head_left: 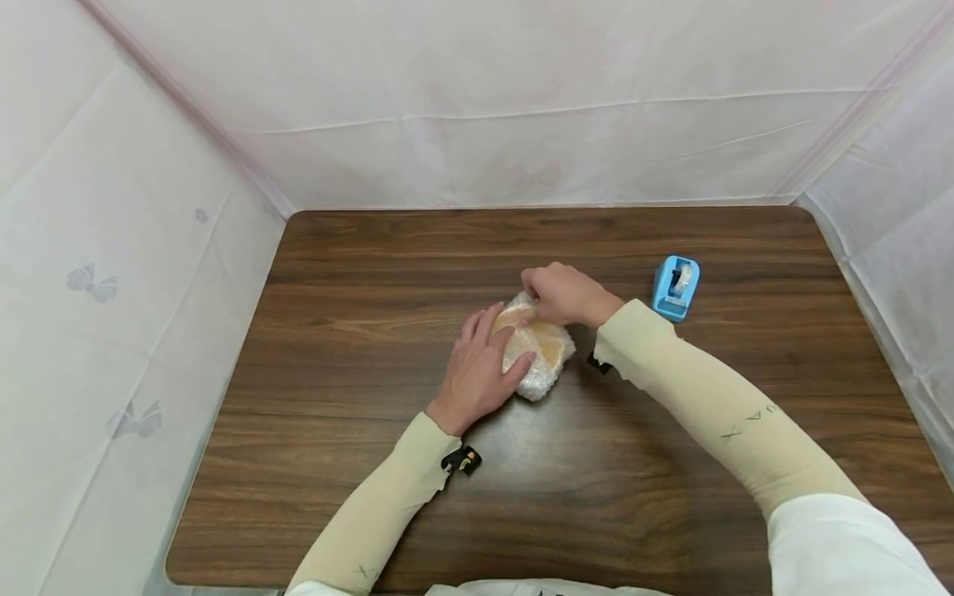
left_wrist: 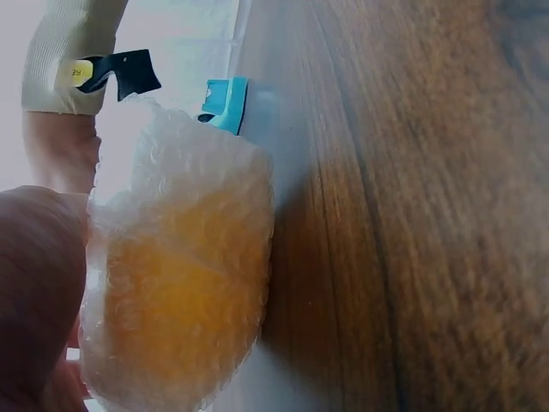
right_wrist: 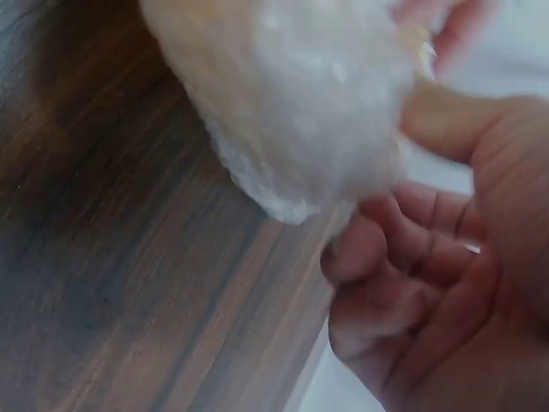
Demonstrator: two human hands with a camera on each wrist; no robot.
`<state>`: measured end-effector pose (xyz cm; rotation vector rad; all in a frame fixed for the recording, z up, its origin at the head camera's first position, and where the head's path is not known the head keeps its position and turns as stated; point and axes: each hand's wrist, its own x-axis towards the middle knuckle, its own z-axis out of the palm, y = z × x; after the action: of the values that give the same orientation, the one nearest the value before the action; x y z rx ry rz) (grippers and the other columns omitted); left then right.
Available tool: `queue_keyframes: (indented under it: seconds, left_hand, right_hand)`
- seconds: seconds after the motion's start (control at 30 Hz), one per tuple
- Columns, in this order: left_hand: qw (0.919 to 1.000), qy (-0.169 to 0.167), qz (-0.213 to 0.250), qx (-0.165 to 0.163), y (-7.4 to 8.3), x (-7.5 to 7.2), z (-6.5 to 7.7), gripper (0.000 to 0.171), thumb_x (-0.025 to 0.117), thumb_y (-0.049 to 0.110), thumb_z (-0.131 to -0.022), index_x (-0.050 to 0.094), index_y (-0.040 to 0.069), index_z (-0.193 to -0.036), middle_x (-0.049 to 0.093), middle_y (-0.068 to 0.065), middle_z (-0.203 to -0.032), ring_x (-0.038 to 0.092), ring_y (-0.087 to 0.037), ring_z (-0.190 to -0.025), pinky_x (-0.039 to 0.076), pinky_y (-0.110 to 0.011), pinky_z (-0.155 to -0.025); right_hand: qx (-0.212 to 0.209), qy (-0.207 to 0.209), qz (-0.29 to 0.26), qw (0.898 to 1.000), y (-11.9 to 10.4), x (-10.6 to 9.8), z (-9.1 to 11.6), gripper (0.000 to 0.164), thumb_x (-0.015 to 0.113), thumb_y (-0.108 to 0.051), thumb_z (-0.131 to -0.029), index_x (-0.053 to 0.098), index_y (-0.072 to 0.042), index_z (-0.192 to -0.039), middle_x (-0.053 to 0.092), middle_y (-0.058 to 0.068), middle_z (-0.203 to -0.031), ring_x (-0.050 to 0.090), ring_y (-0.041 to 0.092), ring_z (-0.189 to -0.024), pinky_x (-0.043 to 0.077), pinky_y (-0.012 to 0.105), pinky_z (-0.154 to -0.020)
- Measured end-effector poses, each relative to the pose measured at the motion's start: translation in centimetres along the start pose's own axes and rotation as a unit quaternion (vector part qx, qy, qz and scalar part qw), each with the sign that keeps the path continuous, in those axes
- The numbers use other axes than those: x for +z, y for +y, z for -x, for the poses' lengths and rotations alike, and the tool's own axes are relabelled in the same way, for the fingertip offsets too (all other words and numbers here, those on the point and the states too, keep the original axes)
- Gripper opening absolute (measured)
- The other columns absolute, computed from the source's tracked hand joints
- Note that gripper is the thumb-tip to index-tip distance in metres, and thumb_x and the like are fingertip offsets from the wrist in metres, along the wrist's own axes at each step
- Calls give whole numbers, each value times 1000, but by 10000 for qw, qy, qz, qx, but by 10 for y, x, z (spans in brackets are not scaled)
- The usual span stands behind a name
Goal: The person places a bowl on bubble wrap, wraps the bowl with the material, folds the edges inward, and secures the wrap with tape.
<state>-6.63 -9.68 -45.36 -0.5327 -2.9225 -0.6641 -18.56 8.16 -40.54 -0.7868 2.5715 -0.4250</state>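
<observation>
A rounded bundle of clear bubble wrap [head_left: 538, 382], with something orange-yellow inside, sits near the middle of the table. What is wrapped cannot be told; in the left wrist view the orange contents [left_wrist: 184, 296] show through the bubbles. My left hand [head_left: 477, 368] holds the bundle from its left side, thumb on the near part and fingers toward the far side. At its far right end my right hand [head_left: 570, 294] pinches the wrap. In the right wrist view the right thumb lies against the wrap, the other fingers [right_wrist: 356, 249] curl below it, and the picture is blurred.
A light blue tape dispenser [head_left: 676, 288] with a roll of clear tape stands on the brown wooden table [head_left: 358, 314], right of the right hand. White sheeting [head_left: 477, 157] hangs at the back and both sides.
</observation>
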Motion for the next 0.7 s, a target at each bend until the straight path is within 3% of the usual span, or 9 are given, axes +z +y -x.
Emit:
queue_keyframes:
  seconds: [0.3,0.7]
  left_hand:
    - [9997,160,176,30,-1,1,5,49,65,42,-100,70,1,-126,49,-21,-156,47,-42,-143,47,-61,-110]
    - [9981,408,445,74,-3,0,7,47,67,39,-100,67,2,-129,48,-21,-156,46,-42,-143,45,-61,-111]
  right_hand:
    - [-340,351,-1297,9903,17,-1,13,23,67,-31,-102,63,-9,-97,61,5,-79,50,16,-64,43,32,-64]
    - [220,766,-1662,9829,29,-7,45,24,61,-35,-106,63,-11,-106,64,8,-86,54,21,-72,46,35,-67]
